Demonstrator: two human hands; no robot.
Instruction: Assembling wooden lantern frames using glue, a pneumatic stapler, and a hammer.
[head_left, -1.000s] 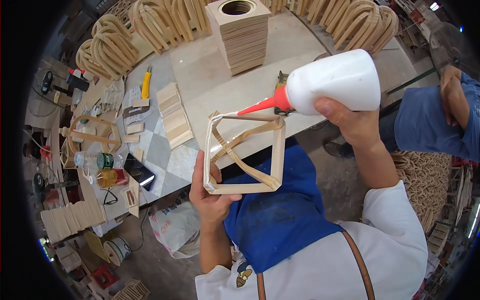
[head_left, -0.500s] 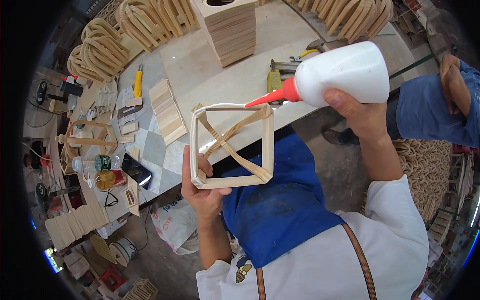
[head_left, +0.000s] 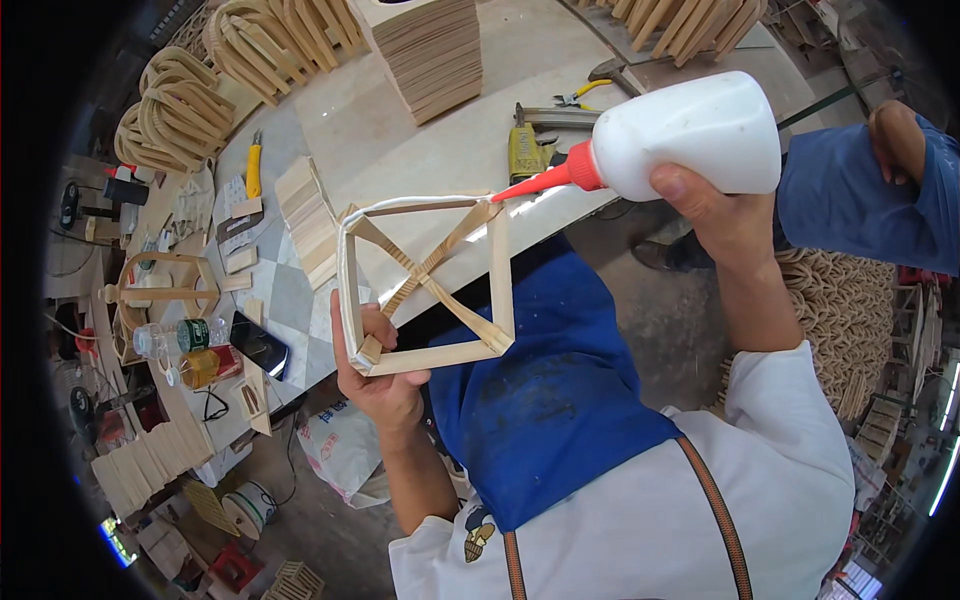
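My left hand (head_left: 385,395) grips the lower left corner of a square wooden frame (head_left: 502,285) with crossed braces inside, held up at the table's near edge. A white bead of glue runs along the frame's left and far edges. In my right hand (head_left: 715,215) is a white squeeze glue bottle (head_left: 690,135), tilted on its side with its red nozzle pointing left. The nozzle tip touches or nearly touches the frame's far right corner. My right thumb shows on the bottle; the other fingers are hidden behind it.
On the table (head_left: 370,140) lie a nail gun (head_left: 525,155), pliers (head_left: 580,95), a yellow utility knife (head_left: 254,170), thin wooden boards (head_left: 308,215) and a phone (head_left: 260,345). A tall stack of wooden panels (head_left: 425,60) stands farther back. Another person's blue-clothed leg (head_left: 830,200) is at the right.
The frame has moved left in my left hand. The nozzle has reached the far right corner, and the glue bead now extends farther along the far edge.
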